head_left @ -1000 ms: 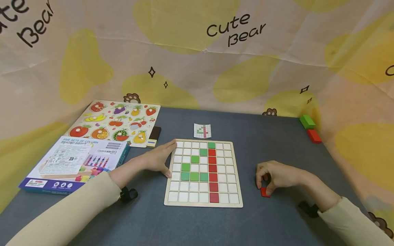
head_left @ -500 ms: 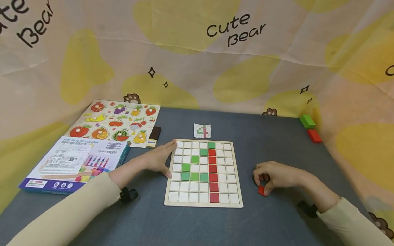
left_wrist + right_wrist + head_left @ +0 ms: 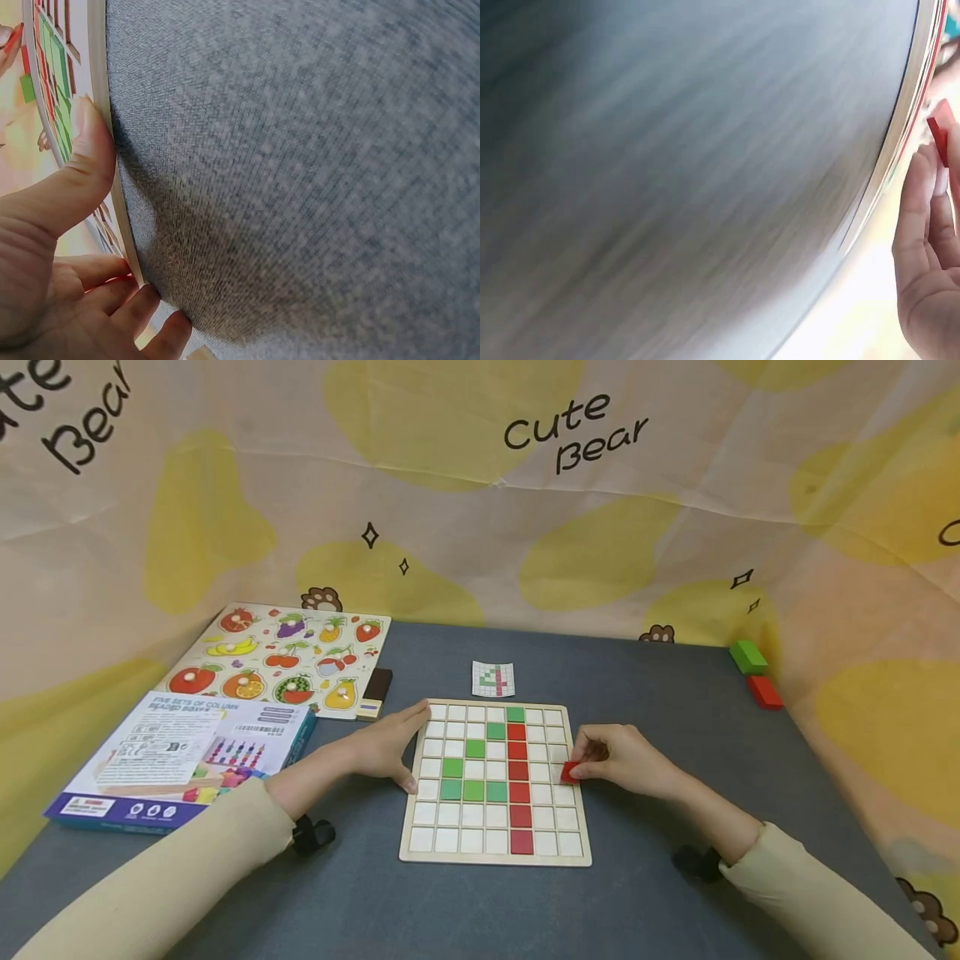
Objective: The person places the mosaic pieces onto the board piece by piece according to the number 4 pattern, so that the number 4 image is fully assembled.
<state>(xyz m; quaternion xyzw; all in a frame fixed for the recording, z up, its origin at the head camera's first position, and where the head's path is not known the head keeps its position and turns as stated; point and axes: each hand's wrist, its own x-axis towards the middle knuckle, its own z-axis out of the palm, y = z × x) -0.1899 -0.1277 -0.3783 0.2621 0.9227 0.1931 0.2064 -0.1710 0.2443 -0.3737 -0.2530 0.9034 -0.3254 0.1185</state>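
Note:
A wooden grid board (image 3: 562, 858) lies on the grey table, filled with white squares, a red column (image 3: 517, 768) and several green squares (image 3: 473, 790). My left hand (image 3: 390, 745) rests flat against the board's left edge (image 3: 101, 112), fingers straight. My right hand (image 3: 611, 760) pinches a small red tile (image 3: 569, 772) over the board's right columns, level with the middle rows. In the right wrist view the red tile (image 3: 939, 136) shows at the fingertips beside the board's rim (image 3: 900, 127). A small pattern card (image 3: 493, 679) lies just beyond the board.
A fruit puzzle (image 3: 281, 657) and a blue toy box (image 3: 180, 756) lie at the left. A dark block (image 3: 375, 692) sits beside the puzzle. A green block (image 3: 748, 656) and a red block (image 3: 765, 691) sit at the far right edge. A printed cloth backdrop surrounds the table.
My right hand lifted the red tile from the table at the right and carried it left onto the board's right side. The left hand stayed put.

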